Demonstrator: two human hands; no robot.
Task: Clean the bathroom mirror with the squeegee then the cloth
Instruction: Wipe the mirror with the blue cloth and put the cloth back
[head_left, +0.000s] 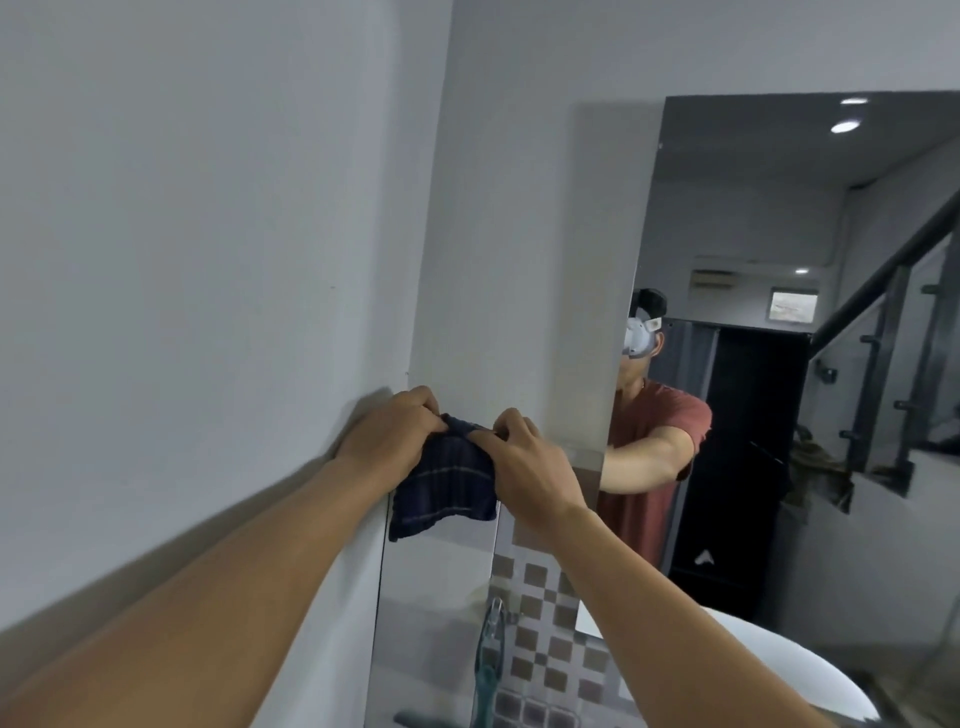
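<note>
Forearms nearest; left hand (395, 431) and right hand (524, 462) each pinch the plaid cloth (444, 480) top edge in their fingers, left of the mirror (727, 234) – squeegee (488, 670) below. Risk: pinched corners only — cloth droops, slips, smears.
</note>
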